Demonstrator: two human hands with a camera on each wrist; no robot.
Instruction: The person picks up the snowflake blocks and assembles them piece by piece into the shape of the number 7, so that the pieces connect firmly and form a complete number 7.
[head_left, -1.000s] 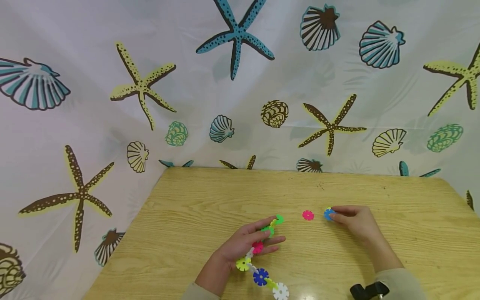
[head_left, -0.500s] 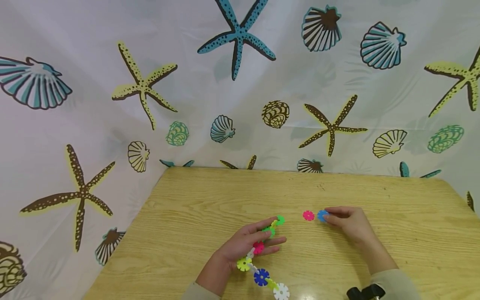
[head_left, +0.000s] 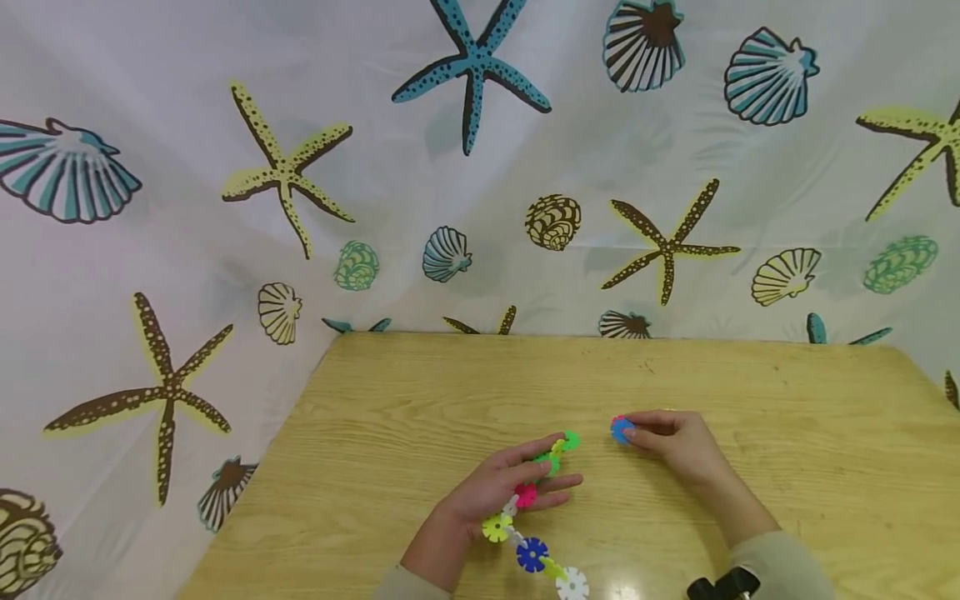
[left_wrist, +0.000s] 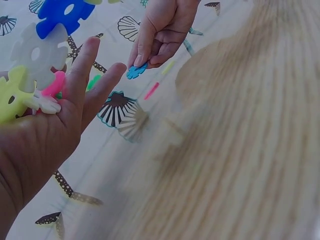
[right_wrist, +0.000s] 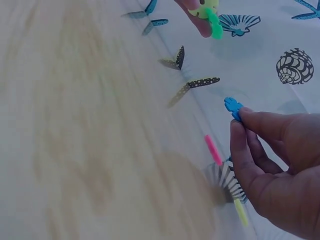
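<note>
My left hand (head_left: 491,483) pinches a chain of interlocking snowflake discs (head_left: 532,554) near its green end, thumb against index finger, with the other fingers stretched out. The chain, in green, yellow, pink, white and dark blue, trails down over the palm toward the near edge. To the right, my right hand (head_left: 678,446) pinches a light blue snowflake disc (head_left: 621,430) between thumb and fingertips. That disc is raised and apart from the chain. A loose pink disc (right_wrist: 213,150) lies flat on the table beneath it, mostly covered in the head view.
A yellow disc (right_wrist: 241,212) lies on the wooden table (head_left: 420,383) beyond my right hand, nearly hidden in the head view. Cloth (head_left: 360,167) printed with shells and starfish hangs behind and at the sides. A black strap piece (head_left: 723,585) sits on my right wrist.
My right hand has moved left with the light blue disc, from beside the pink disc to over it, uncovering a yellow edge behind. The left hand and chain stay nearly still.
</note>
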